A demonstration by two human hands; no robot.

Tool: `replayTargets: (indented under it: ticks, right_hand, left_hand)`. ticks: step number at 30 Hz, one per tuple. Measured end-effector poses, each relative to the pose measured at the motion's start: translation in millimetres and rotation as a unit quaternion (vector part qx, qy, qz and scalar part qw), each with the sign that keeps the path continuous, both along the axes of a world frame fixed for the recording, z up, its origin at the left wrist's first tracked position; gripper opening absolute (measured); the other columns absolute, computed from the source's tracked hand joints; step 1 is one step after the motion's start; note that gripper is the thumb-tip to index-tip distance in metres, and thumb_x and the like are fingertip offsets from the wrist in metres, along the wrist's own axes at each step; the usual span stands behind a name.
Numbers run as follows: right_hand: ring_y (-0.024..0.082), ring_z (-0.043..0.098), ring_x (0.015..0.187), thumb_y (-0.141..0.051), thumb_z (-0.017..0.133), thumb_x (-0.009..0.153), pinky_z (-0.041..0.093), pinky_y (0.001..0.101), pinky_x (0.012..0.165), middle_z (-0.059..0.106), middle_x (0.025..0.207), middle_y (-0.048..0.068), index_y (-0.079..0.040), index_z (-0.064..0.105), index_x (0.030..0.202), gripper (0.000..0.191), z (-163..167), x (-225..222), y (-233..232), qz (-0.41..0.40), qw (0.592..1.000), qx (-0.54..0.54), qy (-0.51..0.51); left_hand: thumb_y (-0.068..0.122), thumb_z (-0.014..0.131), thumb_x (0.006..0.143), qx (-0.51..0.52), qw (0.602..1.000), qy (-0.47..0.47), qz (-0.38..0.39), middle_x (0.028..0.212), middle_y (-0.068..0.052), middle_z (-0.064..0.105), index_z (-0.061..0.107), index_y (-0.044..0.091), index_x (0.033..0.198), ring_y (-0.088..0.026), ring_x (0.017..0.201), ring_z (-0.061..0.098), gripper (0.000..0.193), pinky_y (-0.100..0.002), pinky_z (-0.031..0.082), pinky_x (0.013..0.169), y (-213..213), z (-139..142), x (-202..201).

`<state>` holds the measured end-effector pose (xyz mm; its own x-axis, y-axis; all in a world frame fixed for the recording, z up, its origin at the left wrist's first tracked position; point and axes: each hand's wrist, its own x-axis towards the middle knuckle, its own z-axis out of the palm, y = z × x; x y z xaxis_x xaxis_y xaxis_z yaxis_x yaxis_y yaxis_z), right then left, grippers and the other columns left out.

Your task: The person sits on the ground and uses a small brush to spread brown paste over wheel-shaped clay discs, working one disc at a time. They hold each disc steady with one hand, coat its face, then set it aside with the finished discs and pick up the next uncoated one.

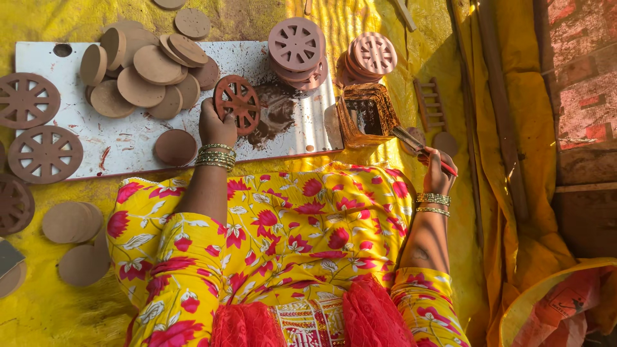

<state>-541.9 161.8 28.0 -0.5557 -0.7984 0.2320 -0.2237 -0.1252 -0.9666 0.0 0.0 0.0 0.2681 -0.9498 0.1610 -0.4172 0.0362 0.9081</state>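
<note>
- At the far left of the frame, three spoked wheels (44, 154) lie flat, one partly on the white board (128, 144) and the others on the yellow sheet (51, 308); they look dull brown, though whether they are coated I cannot tell.
- In the lower left, a few plain discs (72, 222) rest on the sheet, apparently untouched.
- In the upper left, a heap of plain round discs (144, 71) sits on the board, with one more (175, 146) lying apart just below.
- At centre, the left hand (216, 125) grips the wheel in hand (237, 104) by its lower edge, fingers closed on it, holding it on the board beside a dark wet smear; its reddish-brown face suggests painting is well advanced.
- Upper centre, two stacks of paler pinkish wheels (295, 45) seem to await colour, so much appears left.
- Right of centre, a paint tin (366, 115) stands open on the sheet.
- Further right, the right hand (438, 172) is closed around a brush (414, 142), its tip near the tin.
- At the far right, folded yellow sheeting meets a brick wall (581, 71) in sun.
</note>
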Motion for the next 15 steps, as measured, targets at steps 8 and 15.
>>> replayTargets:
  ticks: [8, 15]
  right_hand:
    - [0.017, 0.072, 0.080, -0.016, 0.062, 0.106, 0.058, 0.0295, 0.079, 0.075, 0.094, 0.012, 0.005, 0.074, 0.105, 0.023, 59.2, 39.9, 92.2, -0.001, 1.000, -0.010, 0.020]
    - [0.017, 0.071, 0.078, -0.014, 0.064, 0.104, 0.056, 0.0292, 0.075, 0.074, 0.092, 0.012, 0.004, 0.073, 0.102, 0.020, 102.9, 88.6, 185.2, -0.024, 0.999, -0.001, 0.024]
  left_hand:
    - [0.007, 0.079, 0.085, 0.017, 1.000, 0.007, 0.026, 0.110, -0.015, 0.071, 0.053, 0.003, 0.124, -0.033, 0.099, 0.071, 0.047, -0.044, 0.054, 0.087, 96.1, 61.8, 32.3]
    - [0.008, 0.079, 0.084, -0.005, 0.999, 0.023, 0.035, 0.108, -0.015, 0.072, 0.054, 0.003, 0.122, -0.034, 0.099, 0.072, 0.046, -0.044, 0.054, 0.087, 181.2, 113.2, 70.3]
